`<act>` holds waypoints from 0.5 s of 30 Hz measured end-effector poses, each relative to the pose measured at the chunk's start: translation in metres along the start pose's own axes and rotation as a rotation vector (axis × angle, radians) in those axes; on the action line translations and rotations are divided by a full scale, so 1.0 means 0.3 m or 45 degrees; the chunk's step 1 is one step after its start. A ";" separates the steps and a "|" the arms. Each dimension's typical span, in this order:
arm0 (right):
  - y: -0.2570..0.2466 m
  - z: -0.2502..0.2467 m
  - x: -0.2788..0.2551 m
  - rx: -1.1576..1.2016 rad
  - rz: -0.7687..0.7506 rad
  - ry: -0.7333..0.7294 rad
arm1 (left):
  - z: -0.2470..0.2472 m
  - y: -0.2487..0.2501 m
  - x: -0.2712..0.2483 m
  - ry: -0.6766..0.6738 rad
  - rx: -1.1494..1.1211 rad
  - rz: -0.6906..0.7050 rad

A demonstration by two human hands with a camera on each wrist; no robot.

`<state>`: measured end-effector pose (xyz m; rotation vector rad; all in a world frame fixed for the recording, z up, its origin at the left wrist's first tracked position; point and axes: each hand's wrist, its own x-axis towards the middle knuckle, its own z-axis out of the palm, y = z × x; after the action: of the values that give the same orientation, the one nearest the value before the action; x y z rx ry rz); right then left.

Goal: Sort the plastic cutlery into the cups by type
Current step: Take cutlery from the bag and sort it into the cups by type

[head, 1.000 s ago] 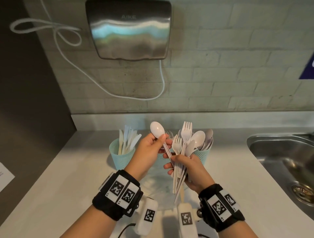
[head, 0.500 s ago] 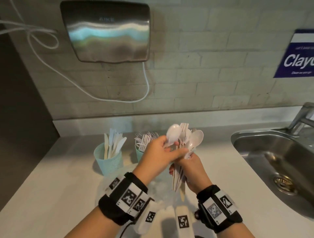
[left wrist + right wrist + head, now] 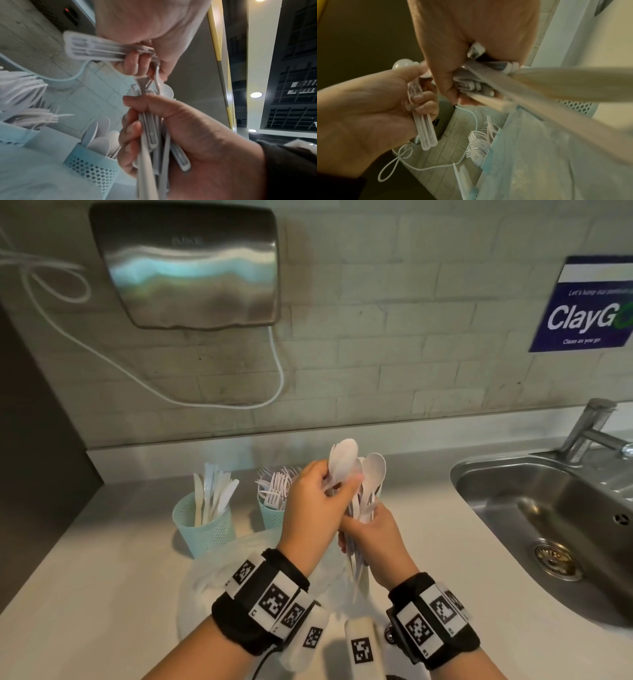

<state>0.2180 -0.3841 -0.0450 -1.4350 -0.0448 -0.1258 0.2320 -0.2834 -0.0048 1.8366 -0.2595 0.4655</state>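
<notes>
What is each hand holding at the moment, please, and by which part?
Left hand grips spoons by their handles; right hand grips a cutlery bundle around its handles.

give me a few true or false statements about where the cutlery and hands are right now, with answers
1. The right hand grips a mixed bundle of cutlery. True.
2. The left hand is empty. False: it holds a few spoons by their handles.
3. The leftmost cup holds knives. True.
4. The forks lie loose on the counter. False: they stand in a cup.
5. The sink is on the person's left. False: it is on the right.
</notes>
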 end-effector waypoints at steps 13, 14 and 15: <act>0.028 -0.099 0.016 -0.009 0.065 0.121 | -0.011 0.121 0.181 0.142 -0.377 0.023; 0.029 -0.111 0.018 0.003 0.072 0.132 | -0.008 0.117 0.208 0.149 -0.383 0.002; 0.027 -0.123 0.019 0.013 0.077 0.145 | -0.002 0.114 0.228 0.141 -0.381 -0.022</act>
<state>0.2229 -0.4200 -0.0573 -1.4155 0.0911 -0.1568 0.2796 -0.2896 0.0549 1.5154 -0.2243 0.4868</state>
